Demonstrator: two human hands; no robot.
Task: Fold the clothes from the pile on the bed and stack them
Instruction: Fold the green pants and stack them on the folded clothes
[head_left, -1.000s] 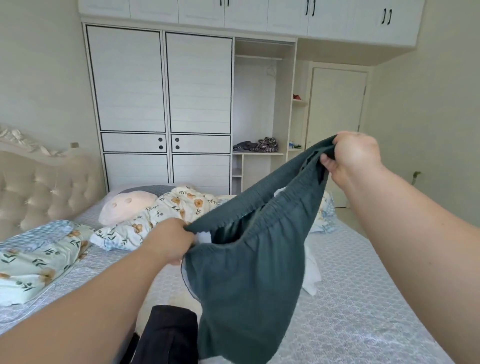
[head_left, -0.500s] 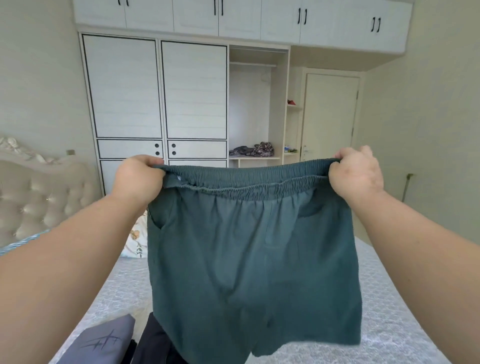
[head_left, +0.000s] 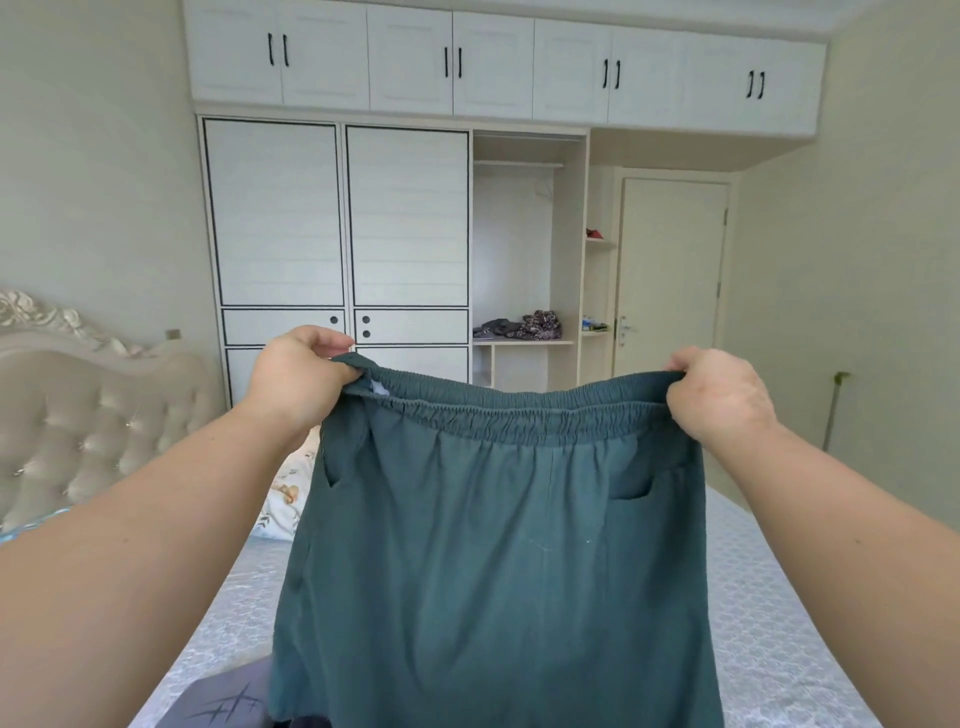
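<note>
Shorts (head_left: 498, 561) waistband taut | left hand (head_left: 298, 379), right hand (head_left: 719, 395) pinch its 2 ends | hang above bed (head_left: 779, 623)

White wardrobe (head_left: 343, 218) with overhead cabinets (head_left: 493, 62), closed door (head_left: 670, 275), tufted headboard (head_left: 88, 415), floral pillow (head_left: 285, 499).

Matt teal cloth shorts (head_left: 498, 561), tufted glossy headboard (head_left: 98, 426)

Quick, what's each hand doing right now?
Left hand: grips the shorts at the waistband.
Right hand: grips the waistband's other end.
</note>
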